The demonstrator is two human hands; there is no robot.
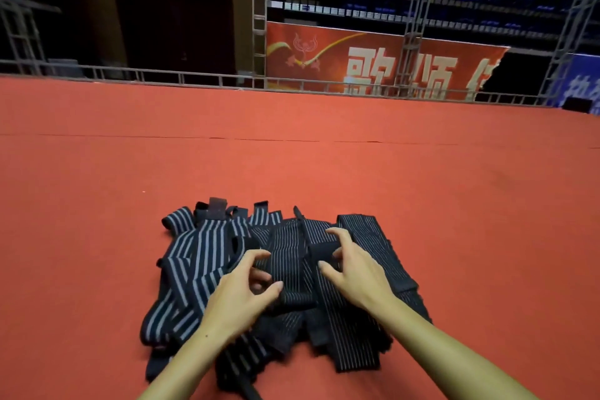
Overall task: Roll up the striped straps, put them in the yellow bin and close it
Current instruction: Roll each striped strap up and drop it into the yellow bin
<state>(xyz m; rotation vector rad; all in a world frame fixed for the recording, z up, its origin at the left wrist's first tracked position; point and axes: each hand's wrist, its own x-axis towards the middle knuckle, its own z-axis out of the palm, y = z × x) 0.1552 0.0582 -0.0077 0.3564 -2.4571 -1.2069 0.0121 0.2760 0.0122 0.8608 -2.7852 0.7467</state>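
Red carpet (292, 166) bears striped straps (201, 256); left hand (240, 299) and right hand (354, 273) pinch one.

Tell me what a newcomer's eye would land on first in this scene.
A jumbled heap of dark elastic straps with pale stripes lies on the red carpeted floor, low in the middle. Both bare hands work on it: the left hand and the right hand curl round a fine-striped strap. Behind, a red banner with large pale characters hangs at the floor's far edge.
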